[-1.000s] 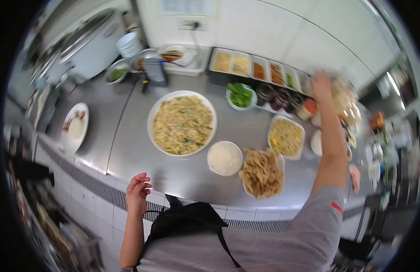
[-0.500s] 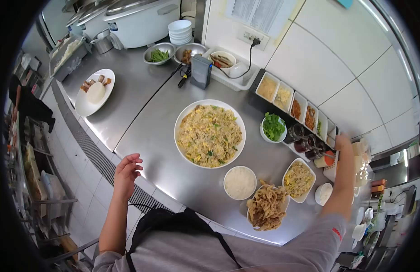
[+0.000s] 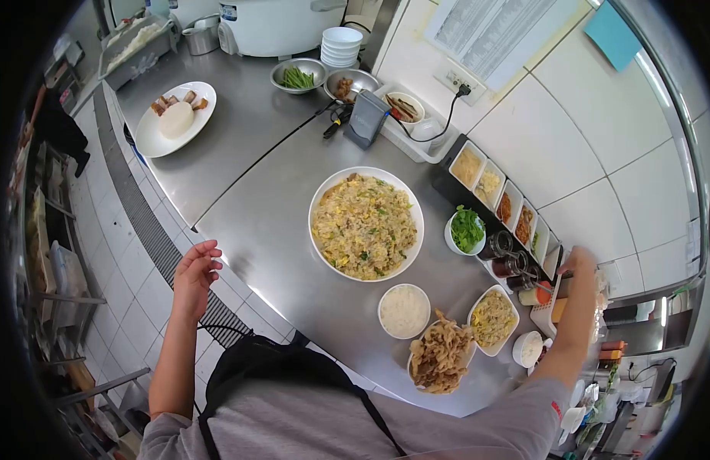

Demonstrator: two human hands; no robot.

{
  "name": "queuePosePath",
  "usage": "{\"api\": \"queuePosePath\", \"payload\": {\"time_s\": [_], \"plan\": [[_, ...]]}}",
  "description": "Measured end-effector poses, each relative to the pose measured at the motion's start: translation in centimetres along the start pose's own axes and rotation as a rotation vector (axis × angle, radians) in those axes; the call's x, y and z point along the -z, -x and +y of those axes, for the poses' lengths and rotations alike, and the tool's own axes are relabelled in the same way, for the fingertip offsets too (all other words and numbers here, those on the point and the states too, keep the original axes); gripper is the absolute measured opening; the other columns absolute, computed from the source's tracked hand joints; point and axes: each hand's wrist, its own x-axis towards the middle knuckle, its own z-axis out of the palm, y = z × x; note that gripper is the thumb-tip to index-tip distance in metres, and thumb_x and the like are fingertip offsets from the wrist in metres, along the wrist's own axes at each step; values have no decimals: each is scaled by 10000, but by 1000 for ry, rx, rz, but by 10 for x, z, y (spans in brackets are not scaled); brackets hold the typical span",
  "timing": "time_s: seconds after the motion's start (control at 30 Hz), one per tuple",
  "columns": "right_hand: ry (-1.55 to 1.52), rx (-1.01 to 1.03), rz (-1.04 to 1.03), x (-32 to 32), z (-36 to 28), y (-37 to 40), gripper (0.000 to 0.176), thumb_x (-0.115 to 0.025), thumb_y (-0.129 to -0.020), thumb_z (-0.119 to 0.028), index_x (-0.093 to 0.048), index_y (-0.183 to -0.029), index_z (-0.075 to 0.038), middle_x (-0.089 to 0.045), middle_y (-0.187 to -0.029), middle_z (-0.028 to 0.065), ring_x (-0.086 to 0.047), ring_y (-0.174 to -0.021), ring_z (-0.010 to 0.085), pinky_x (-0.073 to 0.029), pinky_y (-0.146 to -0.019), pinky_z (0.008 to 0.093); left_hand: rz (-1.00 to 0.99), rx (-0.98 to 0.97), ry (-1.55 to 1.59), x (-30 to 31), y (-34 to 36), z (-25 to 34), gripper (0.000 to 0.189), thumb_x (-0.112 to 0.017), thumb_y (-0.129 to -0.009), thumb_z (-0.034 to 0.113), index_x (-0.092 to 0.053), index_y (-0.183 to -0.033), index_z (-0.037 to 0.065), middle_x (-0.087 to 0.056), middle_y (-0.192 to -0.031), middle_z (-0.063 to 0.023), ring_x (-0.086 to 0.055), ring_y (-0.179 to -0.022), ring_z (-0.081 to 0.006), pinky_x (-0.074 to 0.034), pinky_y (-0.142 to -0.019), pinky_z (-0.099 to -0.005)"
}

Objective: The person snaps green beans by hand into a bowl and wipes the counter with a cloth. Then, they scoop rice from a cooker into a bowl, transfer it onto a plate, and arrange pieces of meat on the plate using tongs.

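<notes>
My left hand (image 3: 195, 274) hangs in the air left of the steel counter, fingers loosely curled and apart, with nothing in it. My right hand (image 3: 577, 263) reaches to the far right end of a black condiment rack (image 3: 441, 170); its fingertips are blurred and partly hidden. Beside that arm stand dark sauce jars (image 3: 510, 265) and a white basket (image 3: 540, 316). A large white plate of fried rice (image 3: 364, 224) lies in the middle. Nearer me are a bowl of white rice (image 3: 404, 311), a heap of fried mushroom-like pieces (image 3: 439, 354) and a smaller dish of fried rice (image 3: 494, 320).
A bowl of green herbs (image 3: 467, 230) sits left of the jars. At the back are a bowl of green beans (image 3: 297, 77), stacked white bowls (image 3: 340, 47) and a grey box (image 3: 366, 119) with cables. An oval plate with a rice mound (image 3: 176, 120) lies far left.
The head view has shifted, so the counter's contents appear moved and turned. My right hand stays at the rack's right end; my left hand stays raised over the counter's left side.
</notes>
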Motion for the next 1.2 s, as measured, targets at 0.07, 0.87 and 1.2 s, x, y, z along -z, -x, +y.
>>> {"api": "queuePosePath", "payload": {"time_s": [0.07,0.87,1.2], "plan": [[-10,15,164,19,17,-23,610,-813,-482,-225,-582,-1004,-9,-628,-944,165,-603,-904,290,-498,-770,374,-2,-21,15,-1,3,5,278,-448,-797,46,-534,-1061,27,-556,-906,-20,-508,-739,-93,-390,-630,-207],[-718,414,828,113,-191,7,430,-650,-648,-257,-591,-940,53,-588,-928,271,-567,-897,397,-463,-781,417,244,-234,206,121,52,38,268,-467,-826,99,-525,-1083,51,-559,-935,-23,-515,-771,-91,-396,-645,-209],[-645,286,1020,125,-233,38,509,-497,-842,-383,-524,-1069,72,-605,-856,232,-591,-753,359,-459,-678,416,291,-262,-83,197,-158,99,314,-478,-828,157,-538,-1119,57,-563,-977,-32,-512,-825,-104,-409,-724,-228]]}}
